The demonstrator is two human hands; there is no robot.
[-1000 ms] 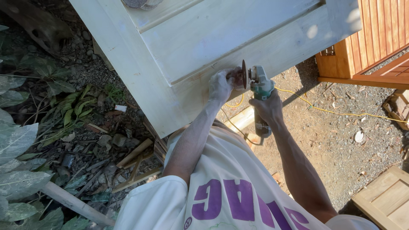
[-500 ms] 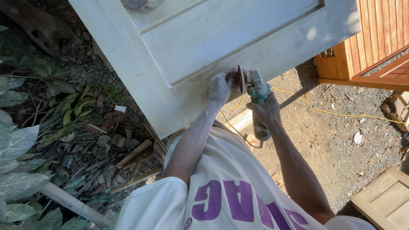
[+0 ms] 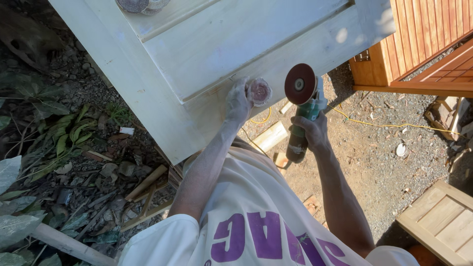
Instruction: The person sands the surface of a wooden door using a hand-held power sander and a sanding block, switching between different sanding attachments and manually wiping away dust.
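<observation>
A white-painted wooden door panel lies flat in front of me. My left hand rests at the panel's near edge and pinches a worn round sanding disc. My right hand grips the body of a green angle grinder. The grinder's red backing pad faces up towards me, just right of the loose disc and apart from it. A yellow power cord trails from the grinder across the dirt to the right.
Orange slatted wooden furniture stands at the upper right, and a bare wooden panel lies at the lower right. Wood scraps and leafy plants cover the ground on the left. More round discs sit on the door's far end.
The grinder has been tipped up off the door's edge so its red pad faces me. The worn disc has come away from the pad into my left hand.
</observation>
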